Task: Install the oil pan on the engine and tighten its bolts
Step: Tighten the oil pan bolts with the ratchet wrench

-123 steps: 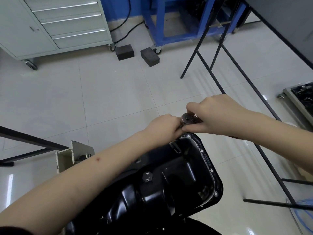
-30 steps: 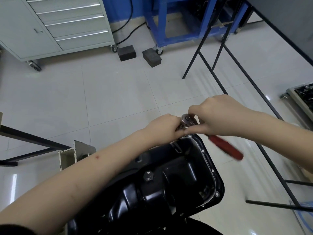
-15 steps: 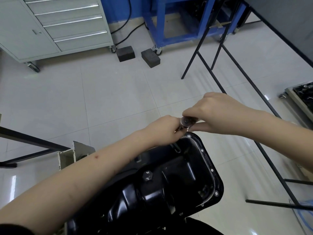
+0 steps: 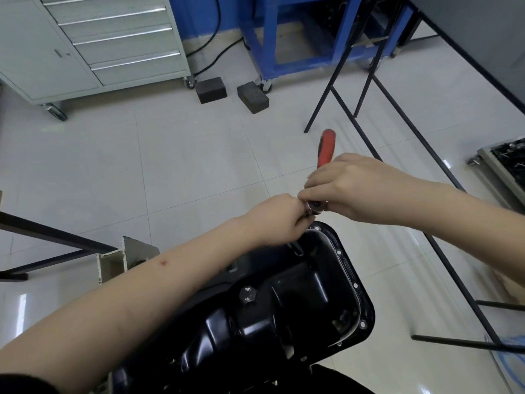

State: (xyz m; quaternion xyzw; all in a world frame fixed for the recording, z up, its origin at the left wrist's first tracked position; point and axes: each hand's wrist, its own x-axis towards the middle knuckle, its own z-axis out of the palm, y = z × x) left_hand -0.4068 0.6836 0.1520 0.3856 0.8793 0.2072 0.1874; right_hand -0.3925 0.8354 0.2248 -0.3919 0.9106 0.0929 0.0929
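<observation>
At the glossy black oil pan (image 4: 298, 297) rim, hands (image 4: 349, 186) grip a red-handled ratchet (image 4: 326, 147).

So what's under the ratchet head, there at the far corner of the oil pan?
The ratchet head sits above the oil pan flange corner. The left hand covers the socket and bolt below it, so neither shows. The right hand grips the ratchet.

Two bare hands are seen, a left hand (image 4: 277, 218) and a right hand (image 4: 350, 187). One glossy black pressed-steel oil pan (image 4: 284, 308) is counted, and one red-handled ratchet wrench (image 4: 326, 147). Two dark grey rectangular blocks (image 4: 211, 86) (image 4: 252, 97) are counted on the floor. One pale grey metal drawer cabinet on castors (image 4: 93, 44) and one blue steel trolley frame (image 4: 284, 38) are counted.
</observation>
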